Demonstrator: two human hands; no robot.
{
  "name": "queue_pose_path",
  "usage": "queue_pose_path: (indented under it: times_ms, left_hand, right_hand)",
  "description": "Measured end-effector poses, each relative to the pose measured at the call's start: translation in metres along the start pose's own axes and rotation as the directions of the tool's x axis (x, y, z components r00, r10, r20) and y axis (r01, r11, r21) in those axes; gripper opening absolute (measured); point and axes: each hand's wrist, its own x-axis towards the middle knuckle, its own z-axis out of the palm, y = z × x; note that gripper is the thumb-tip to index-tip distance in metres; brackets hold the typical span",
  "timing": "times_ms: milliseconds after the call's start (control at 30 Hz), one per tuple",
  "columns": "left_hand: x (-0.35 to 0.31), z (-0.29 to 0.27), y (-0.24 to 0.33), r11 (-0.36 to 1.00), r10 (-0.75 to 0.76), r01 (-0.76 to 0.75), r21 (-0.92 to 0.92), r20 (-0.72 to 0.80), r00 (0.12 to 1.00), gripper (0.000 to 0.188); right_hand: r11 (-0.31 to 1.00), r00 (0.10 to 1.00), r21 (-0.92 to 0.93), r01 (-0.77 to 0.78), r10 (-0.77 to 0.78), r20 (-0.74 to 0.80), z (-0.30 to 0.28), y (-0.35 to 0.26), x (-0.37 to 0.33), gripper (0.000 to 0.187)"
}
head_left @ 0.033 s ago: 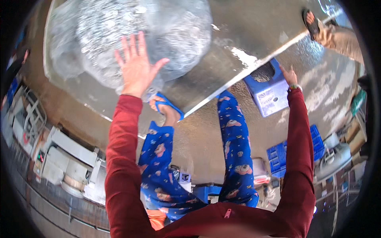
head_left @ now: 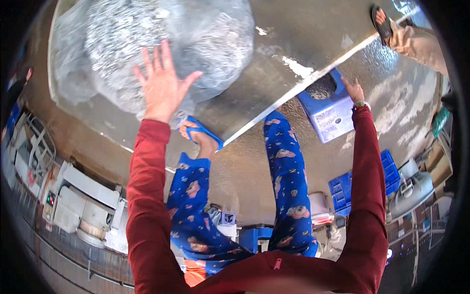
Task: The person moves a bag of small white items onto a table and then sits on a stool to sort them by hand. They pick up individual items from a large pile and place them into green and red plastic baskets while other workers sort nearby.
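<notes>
My left hand (head_left: 162, 90) is spread wide over the near side of a large clear plastic bag (head_left: 223, 46) packed with small silvery pieces, too blurred to name. Whether the palm touches the bag I cannot tell. On the right, my right hand (head_left: 355, 91) grips the edge of a blue-purple plastic stool (head_left: 335, 122), which has a large opening in one side. The stool is tilted next to a pale raised edge. My left foot, in a blue flip-flop (head_left: 209, 130), rests close to the bag.
A pale straight edge (head_left: 274, 106) crosses the wet floor diagonally. Another person's foot in a black sandal (head_left: 383, 25) stands at the upper right. Blue crates (head_left: 390, 171) lie beyond my right forearm. White machinery (head_left: 87, 193) lines the left.
The whole view has shifted slightly, so the bag, stool and both hands sit a little further left. My grip on the stool is unchanged.
</notes>
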Motion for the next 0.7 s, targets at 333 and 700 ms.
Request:
queue_pose_path:
  times_ms: [333, 700]
  left_hand:
    - [-0.022, 0.016, -0.002, 0.945, -0.124, 0.212, -0.25, 0.329, 0.936, 0.043]
    - [-0.043, -0.06, 0.022, 0.956, -0.061, 0.135, -0.259, 0.277, 0.959, 0.062]
  right_hand:
    - [0.873, 0.827, 0.38, 0.306, -0.442, 0.348, 0.106, 0.11, -0.045, 0.097]
    - [0.87, 0.797, 0.472, -0.141, -0.183, 0.576, 0.215, 0.042, -0.283, 0.088]
